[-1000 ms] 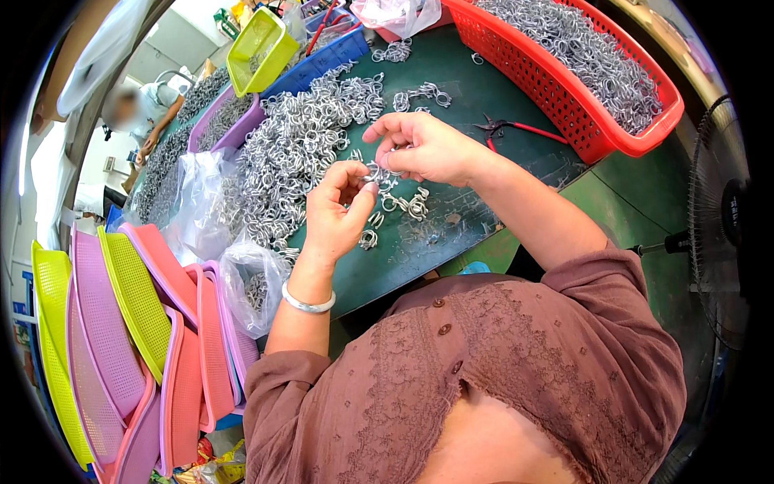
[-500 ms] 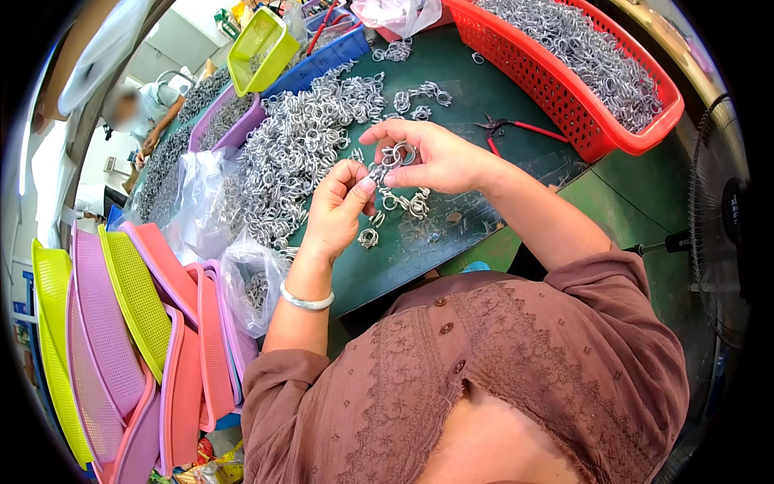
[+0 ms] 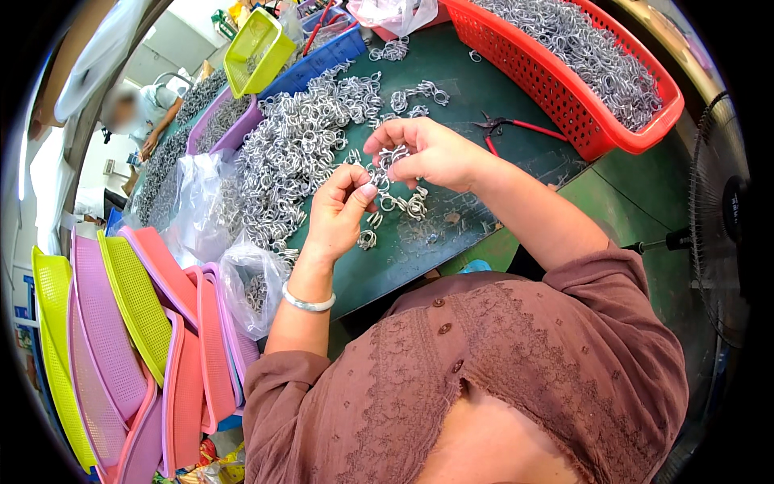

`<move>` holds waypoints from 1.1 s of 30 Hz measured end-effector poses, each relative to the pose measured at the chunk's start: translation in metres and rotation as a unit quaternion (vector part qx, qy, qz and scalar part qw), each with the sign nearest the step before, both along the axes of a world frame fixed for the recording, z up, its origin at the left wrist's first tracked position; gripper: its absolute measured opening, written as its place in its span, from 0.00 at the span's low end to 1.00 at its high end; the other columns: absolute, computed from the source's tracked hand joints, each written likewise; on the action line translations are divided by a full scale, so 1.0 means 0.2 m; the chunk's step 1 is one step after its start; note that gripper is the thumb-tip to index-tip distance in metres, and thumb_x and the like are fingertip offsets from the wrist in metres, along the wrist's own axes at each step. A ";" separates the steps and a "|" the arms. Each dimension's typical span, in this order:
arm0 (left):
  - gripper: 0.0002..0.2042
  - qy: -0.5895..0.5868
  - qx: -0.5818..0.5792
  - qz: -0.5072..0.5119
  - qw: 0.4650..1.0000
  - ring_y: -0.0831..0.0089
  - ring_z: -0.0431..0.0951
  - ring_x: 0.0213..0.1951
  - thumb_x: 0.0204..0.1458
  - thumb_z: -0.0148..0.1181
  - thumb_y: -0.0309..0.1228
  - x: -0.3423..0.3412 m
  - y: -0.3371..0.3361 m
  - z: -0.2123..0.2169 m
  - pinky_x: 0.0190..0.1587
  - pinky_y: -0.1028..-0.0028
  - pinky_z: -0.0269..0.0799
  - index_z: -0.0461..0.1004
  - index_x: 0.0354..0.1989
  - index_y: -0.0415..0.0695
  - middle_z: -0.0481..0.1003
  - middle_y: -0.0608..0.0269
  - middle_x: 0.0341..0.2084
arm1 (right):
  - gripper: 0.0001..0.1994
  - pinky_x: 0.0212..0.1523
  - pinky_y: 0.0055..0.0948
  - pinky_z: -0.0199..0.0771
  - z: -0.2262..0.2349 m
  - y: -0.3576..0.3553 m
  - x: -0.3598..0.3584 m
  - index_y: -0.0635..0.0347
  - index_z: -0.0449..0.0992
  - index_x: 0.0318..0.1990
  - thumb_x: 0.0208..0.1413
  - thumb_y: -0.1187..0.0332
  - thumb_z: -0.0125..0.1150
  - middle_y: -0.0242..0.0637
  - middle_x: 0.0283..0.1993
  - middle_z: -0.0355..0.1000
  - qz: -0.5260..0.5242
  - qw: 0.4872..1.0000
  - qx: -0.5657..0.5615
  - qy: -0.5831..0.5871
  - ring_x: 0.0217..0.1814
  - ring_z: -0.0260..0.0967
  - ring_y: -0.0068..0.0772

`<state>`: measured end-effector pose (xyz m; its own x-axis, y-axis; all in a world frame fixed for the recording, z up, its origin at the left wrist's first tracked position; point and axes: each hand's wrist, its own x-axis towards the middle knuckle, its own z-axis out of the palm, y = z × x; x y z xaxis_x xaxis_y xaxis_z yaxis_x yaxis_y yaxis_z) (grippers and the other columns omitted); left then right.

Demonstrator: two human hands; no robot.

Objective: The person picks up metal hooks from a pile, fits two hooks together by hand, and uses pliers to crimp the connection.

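Observation:
Over the green tabletop my two hands meet beside a large heap of silver metal rings (image 3: pixel 294 149). Thumb and forefinger of my left hand (image 3: pixel 337 211) are pinched together on a small metal ring, its detail partly hidden by the fingers. My right hand (image 3: pixel 435 155) is curled round a small bunch of linked metal rings (image 3: pixel 393 157), which hangs close to the left fingertips. Just below the hands, several loose rings (image 3: pixel 414 205) lie on the table. Red-handled pliers (image 3: pixel 528 128) rest to the right of my right hand.
A red basket (image 3: pixel 556 77) full of rings stands at the far right. Lime (image 3: pixel 278 64), blue (image 3: pixel 314 60) and purple (image 3: pixel 230 133) bins sit beyond the heap. Stacked coloured baskets (image 3: pixel 137 323) and plastic bags (image 3: pixel 250 290) are at left. A fan (image 3: pixel 717 218) stands right; another person sits far left.
My right hand has shifted slightly left, its thumb and fingers curling closer round the rings. My left hand keeps its pinch almost in place.

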<state>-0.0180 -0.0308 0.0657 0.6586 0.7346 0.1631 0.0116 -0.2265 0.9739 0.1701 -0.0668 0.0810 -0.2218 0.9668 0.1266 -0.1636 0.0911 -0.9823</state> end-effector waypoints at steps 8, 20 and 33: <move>0.04 0.061 0.068 0.030 0.995 0.86 0.66 0.19 0.50 0.52 0.23 0.01 -0.01 0.04 0.22 0.84 0.64 0.65 0.26 0.40 0.66 0.72 0.17 | 0.19 0.24 0.19 0.67 0.01 0.03 0.06 0.68 0.64 0.47 0.43 0.81 0.50 0.34 0.31 0.66 0.091 0.994 -0.061 -0.005 0.23 0.64 0.20; 0.04 0.121 0.201 0.151 0.960 0.83 0.66 0.16 0.47 0.57 0.23 0.04 0.00 0.01 0.20 0.81 0.62 0.67 0.26 0.39 0.69 0.66 0.13 | 0.26 0.38 0.26 0.67 -0.05 -0.01 -0.02 0.58 0.63 0.52 0.40 0.82 0.51 0.37 0.35 0.67 -0.086 0.950 0.235 -0.188 0.36 0.66 0.31; 0.03 0.016 0.348 0.154 0.925 0.83 0.71 0.24 0.47 0.56 0.19 0.04 -0.03 -0.02 0.27 0.84 0.67 0.68 0.30 0.37 0.71 0.66 0.21 | 0.25 0.32 0.20 0.68 -0.04 -0.08 -0.03 0.60 0.56 0.56 0.50 0.70 0.55 0.38 0.45 0.63 -0.062 0.998 0.022 0.023 0.37 0.63 0.20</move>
